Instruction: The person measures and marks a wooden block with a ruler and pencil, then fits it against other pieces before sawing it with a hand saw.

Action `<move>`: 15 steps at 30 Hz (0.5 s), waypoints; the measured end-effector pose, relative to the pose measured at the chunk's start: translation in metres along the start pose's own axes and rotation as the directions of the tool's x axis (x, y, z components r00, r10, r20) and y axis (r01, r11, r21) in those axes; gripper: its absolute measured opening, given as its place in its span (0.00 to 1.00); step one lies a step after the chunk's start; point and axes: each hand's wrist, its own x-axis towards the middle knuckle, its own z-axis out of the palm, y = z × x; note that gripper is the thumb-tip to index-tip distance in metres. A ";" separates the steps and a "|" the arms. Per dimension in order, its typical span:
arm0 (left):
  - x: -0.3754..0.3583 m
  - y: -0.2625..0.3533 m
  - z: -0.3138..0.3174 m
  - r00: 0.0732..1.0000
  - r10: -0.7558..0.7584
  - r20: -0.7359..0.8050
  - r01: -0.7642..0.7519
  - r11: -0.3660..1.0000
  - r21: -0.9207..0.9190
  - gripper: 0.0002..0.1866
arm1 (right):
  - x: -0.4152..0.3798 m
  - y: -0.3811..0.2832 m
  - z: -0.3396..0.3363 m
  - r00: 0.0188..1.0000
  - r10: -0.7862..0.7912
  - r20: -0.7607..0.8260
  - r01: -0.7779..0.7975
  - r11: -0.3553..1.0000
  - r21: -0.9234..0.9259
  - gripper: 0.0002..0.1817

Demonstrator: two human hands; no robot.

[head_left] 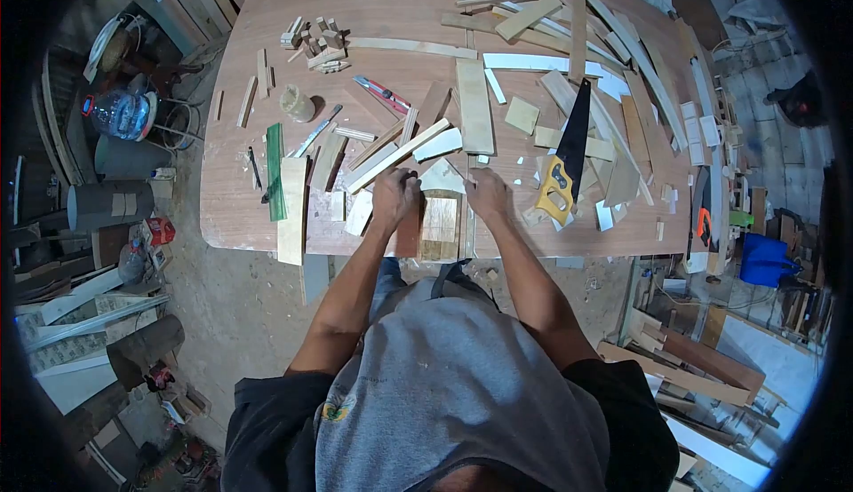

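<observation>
My left hand (395, 197) is closed, with its fingertips at the left end of a pale peaked piece (442, 175). At the other end, the curled fingers of my right hand (488, 194) pinch its edge. Just below this piece, between my hands, lies a small wooden block assembly (440, 218) with a curved top. A reddish-brown board (408, 233) runs beside my left wrist. Beyond my hands rest a long light strip (400, 156), a white offcut (439, 144) and a wide pale board (475, 106). Fingertip details are small and partly hidden.
On the table (240, 181) at right lies a yellow-handled handsaw (569, 159) among scattered offcuts. A utility knife (382, 93), a jar (297, 104), a green strip (275, 172) and small wooden blocks (313, 43) are left of centre. Strips pile up at the far right.
</observation>
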 end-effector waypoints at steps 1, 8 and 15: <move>-0.007 0.003 -0.007 0.996 0.058 -0.075 -0.055 0.998 0.039 0.10 | -0.007 0.000 -0.003 0.985 -0.101 -0.137 0.103 0.995 0.006 0.17; -0.091 0.016 -0.004 0.972 -0.067 0.223 0.085 0.994 -0.074 0.26 | -0.088 -0.001 0.004 0.959 -0.236 0.155 0.236 0.972 0.018 0.39; -0.101 0.027 0.009 0.954 -0.098 0.282 0.092 0.995 0.035 0.36 | -0.094 -0.004 0.002 0.940 -0.246 0.238 0.256 0.967 -0.013 0.45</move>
